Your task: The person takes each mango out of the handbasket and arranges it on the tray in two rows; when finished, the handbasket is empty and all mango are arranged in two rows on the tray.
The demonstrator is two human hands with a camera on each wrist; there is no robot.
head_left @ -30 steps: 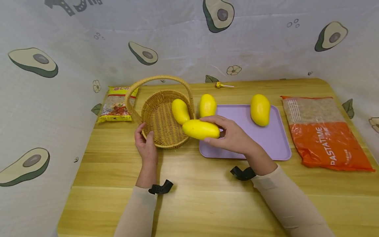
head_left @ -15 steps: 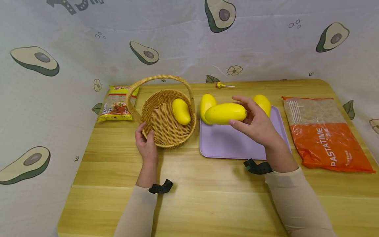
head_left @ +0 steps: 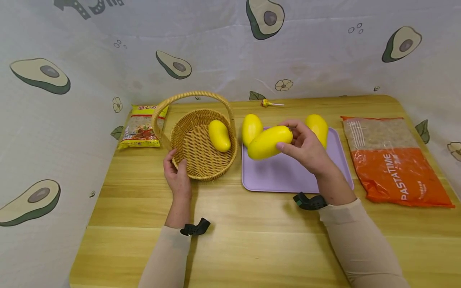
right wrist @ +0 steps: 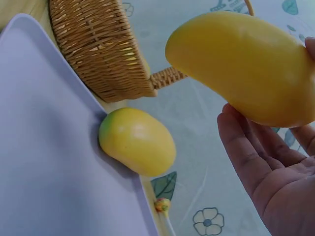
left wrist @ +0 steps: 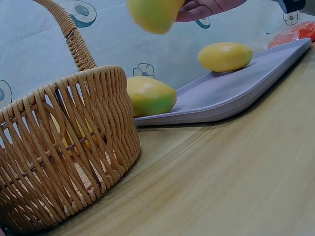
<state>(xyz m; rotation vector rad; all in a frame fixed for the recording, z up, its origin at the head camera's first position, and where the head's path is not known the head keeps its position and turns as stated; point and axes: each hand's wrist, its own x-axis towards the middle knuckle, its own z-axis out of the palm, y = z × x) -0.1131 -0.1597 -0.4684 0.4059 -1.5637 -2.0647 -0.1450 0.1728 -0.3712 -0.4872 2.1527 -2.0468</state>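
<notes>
My right hand [head_left: 306,146] grips a yellow mango [head_left: 270,142] by its right end, holding it in the air above the lilac tray [head_left: 284,182]. In the right wrist view that mango [right wrist: 241,66] shows whole, with fingers beneath it. A second mango [head_left: 219,136] lies inside the round wicker basket [head_left: 201,176], against its right wall. Two more rest at the tray: one mango [head_left: 251,130] at its back left corner, one mango [head_left: 317,128] at the back right, partly behind my hand. My left hand [head_left: 178,176] holds the basket's front left rim, thumb over the edge.
A yellow-edged food packet [head_left: 142,127] lies behind the basket to the left. To the right of the tray is a large orange pasta bag [head_left: 399,164]. A lollipop [head_left: 266,103] sits by the back edge, before the avocado-print cloth [head_left: 216,40]. The basket's tall handle [head_left: 194,94] arches upward.
The held mango has moved right, from beside the basket's rim to above the tray; over the last half second it swung slightly left, its left end dipping. My left hand and the basket stayed put.
</notes>
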